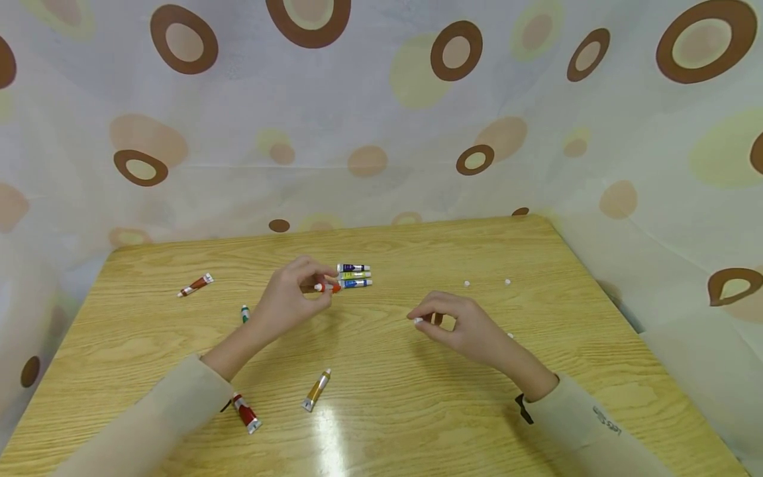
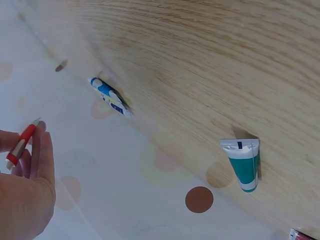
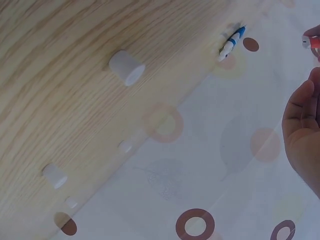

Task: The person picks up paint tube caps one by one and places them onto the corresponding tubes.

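In the head view my left hand pinches a small paint tube with red-orange ends, just above the table. The same tube shows between the fingers in the left wrist view. Beside that hand lie a purple tube, a yellow tube and a blue tube, side by side. Further right, my right hand holds a tiny white cap between thumb and fingertips. In the right wrist view the inside of the right hand shows at the edge.
Other tubes lie on the wooden table: brown-red, green, dark red and gold. Several white caps lie on the right, including one beyond the right hand. A patterned curtain surrounds the far edge.
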`<action>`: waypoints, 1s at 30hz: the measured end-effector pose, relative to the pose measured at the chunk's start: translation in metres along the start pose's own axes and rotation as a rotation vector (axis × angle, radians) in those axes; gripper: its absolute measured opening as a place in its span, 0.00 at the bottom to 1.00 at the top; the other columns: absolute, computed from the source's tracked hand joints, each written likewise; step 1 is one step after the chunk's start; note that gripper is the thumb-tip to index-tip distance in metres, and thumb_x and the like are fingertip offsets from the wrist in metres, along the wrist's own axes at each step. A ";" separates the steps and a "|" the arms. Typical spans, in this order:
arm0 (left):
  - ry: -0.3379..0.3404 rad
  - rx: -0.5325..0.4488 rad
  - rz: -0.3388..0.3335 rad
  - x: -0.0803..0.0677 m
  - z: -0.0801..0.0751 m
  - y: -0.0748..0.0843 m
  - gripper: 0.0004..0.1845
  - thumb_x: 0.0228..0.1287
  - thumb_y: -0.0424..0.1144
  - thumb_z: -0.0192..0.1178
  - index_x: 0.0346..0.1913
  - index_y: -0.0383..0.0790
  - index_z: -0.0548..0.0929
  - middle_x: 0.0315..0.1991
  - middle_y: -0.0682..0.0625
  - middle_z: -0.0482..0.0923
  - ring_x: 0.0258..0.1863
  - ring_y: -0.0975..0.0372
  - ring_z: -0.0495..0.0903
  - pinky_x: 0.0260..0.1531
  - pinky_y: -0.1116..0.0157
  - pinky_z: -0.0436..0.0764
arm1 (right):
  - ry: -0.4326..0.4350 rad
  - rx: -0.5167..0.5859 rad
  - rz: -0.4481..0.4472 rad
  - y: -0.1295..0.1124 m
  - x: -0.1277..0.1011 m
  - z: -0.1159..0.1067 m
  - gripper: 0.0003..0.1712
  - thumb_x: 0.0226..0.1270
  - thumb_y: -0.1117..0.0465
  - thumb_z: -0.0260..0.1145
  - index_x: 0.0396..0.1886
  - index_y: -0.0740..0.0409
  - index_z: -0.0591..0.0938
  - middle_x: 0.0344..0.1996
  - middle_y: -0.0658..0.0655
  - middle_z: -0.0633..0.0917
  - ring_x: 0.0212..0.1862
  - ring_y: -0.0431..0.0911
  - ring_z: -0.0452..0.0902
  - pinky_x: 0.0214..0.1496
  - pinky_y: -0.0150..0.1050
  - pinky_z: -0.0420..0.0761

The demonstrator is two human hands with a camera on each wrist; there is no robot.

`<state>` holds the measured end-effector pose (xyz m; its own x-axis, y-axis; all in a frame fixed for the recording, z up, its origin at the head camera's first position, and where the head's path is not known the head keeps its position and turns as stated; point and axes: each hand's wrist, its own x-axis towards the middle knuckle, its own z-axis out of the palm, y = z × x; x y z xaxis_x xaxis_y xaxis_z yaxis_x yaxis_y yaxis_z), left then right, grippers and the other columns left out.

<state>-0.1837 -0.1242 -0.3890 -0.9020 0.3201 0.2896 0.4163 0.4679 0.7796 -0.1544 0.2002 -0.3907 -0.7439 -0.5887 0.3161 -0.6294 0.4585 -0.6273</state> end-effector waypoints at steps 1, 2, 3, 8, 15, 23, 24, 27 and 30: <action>0.002 0.003 -0.001 0.000 0.000 0.000 0.17 0.61 0.25 0.63 0.53 0.38 0.87 0.44 0.47 0.82 0.44 0.58 0.85 0.48 0.67 0.88 | 0.001 0.001 0.000 0.000 0.000 0.000 0.10 0.70 0.66 0.69 0.46 0.50 0.89 0.39 0.47 0.88 0.38 0.33 0.78 0.40 0.30 0.82; 0.003 0.006 0.000 0.000 0.000 0.001 0.17 0.61 0.26 0.63 0.53 0.38 0.87 0.44 0.47 0.81 0.43 0.58 0.85 0.47 0.67 0.88 | 0.001 0.003 0.000 -0.001 0.000 -0.001 0.10 0.70 0.67 0.69 0.46 0.50 0.89 0.39 0.47 0.88 0.38 0.33 0.78 0.40 0.30 0.82; 0.004 0.009 0.000 0.000 0.000 0.001 0.18 0.60 0.26 0.64 0.54 0.38 0.86 0.44 0.46 0.81 0.42 0.58 0.85 0.47 0.67 0.88 | 0.001 0.006 0.000 -0.001 0.000 -0.001 0.10 0.70 0.67 0.69 0.46 0.50 0.89 0.39 0.47 0.88 0.38 0.33 0.78 0.40 0.30 0.82; 0.002 -0.009 0.004 0.000 0.002 0.001 0.20 0.61 0.26 0.67 0.56 0.37 0.83 0.46 0.43 0.83 0.42 0.54 0.89 0.44 0.59 0.89 | 0.005 0.013 -0.011 -0.002 0.000 -0.001 0.10 0.70 0.67 0.69 0.46 0.51 0.89 0.38 0.47 0.88 0.38 0.33 0.78 0.40 0.30 0.82; 0.004 0.072 0.040 0.000 0.003 0.001 0.17 0.63 0.29 0.68 0.55 0.37 0.86 0.45 0.46 0.89 0.42 0.57 0.89 0.44 0.58 0.88 | 0.020 0.006 -0.032 0.000 0.001 -0.001 0.10 0.70 0.67 0.69 0.46 0.51 0.89 0.38 0.49 0.88 0.38 0.33 0.78 0.40 0.30 0.82; -0.030 0.098 0.078 -0.002 0.007 0.002 0.12 0.65 0.32 0.69 0.50 0.40 0.90 0.45 0.48 0.89 0.41 0.59 0.88 0.43 0.57 0.88 | 0.026 -0.027 -0.008 -0.001 0.002 -0.001 0.09 0.72 0.64 0.68 0.48 0.52 0.89 0.38 0.50 0.88 0.38 0.33 0.77 0.40 0.30 0.83; -0.038 0.098 0.083 -0.002 0.007 0.003 0.11 0.65 0.32 0.69 0.49 0.40 0.90 0.44 0.49 0.89 0.41 0.59 0.87 0.44 0.57 0.88 | 0.029 -0.031 -0.005 -0.001 0.003 -0.001 0.09 0.72 0.64 0.68 0.48 0.52 0.89 0.38 0.50 0.88 0.38 0.33 0.77 0.40 0.30 0.82; -0.065 0.091 0.085 -0.003 0.008 0.007 0.09 0.65 0.33 0.69 0.47 0.42 0.91 0.43 0.50 0.89 0.40 0.61 0.86 0.44 0.54 0.88 | 0.039 -0.037 0.006 -0.001 0.004 0.000 0.11 0.73 0.66 0.68 0.50 0.53 0.89 0.40 0.50 0.87 0.36 0.33 0.76 0.36 0.30 0.81; -0.088 0.094 0.086 -0.004 0.009 0.011 0.09 0.65 0.33 0.70 0.47 0.42 0.91 0.42 0.51 0.89 0.40 0.62 0.85 0.45 0.53 0.88 | 0.051 -0.044 0.008 -0.001 0.004 0.001 0.13 0.73 0.67 0.67 0.52 0.54 0.89 0.44 0.53 0.87 0.34 0.33 0.73 0.31 0.30 0.78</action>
<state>-0.1744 -0.1127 -0.3869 -0.8507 0.4317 0.3001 0.5043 0.5089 0.6977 -0.1566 0.1961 -0.3894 -0.7587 -0.5507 0.3479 -0.6319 0.4923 -0.5986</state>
